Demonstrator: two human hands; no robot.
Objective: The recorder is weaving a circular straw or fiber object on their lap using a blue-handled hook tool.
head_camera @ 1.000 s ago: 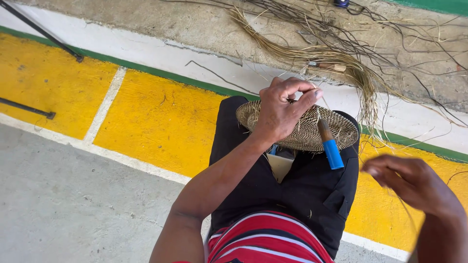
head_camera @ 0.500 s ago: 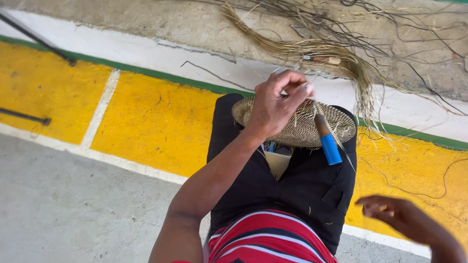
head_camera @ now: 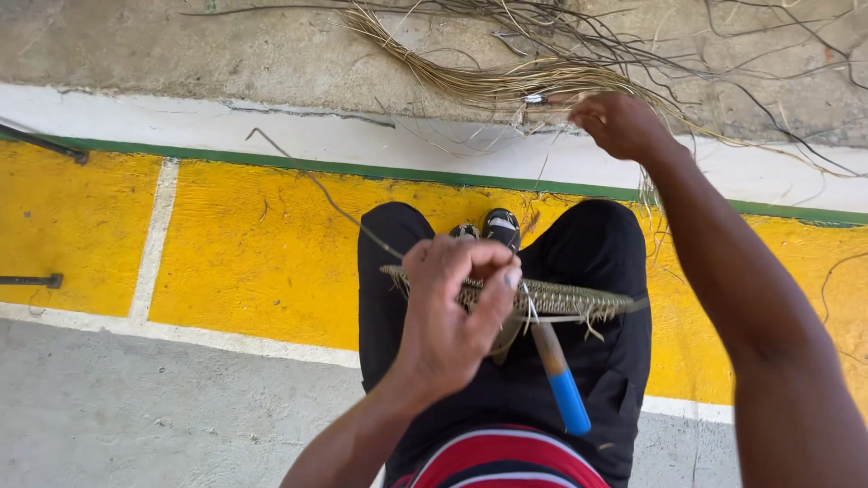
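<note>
Woven disc rests flat across the person's lap on black trousers, a tightly plaited round mat with loose strand ends sticking out at its right edge, so the centre looks done and the rim looks unfinished. Left hand is clenched over the disc's near-left edge, fingertips pinched on the weave. Right hand is stretched out to the fibre bundle lying on the concrete ledge beyond the knees, fingers curled around strands there; grip on a single strand can't be told. Blue-handled tool lies on the lap just below the disc, untouched. Plenty of loose fibre left, judging more rounds remain
</note>
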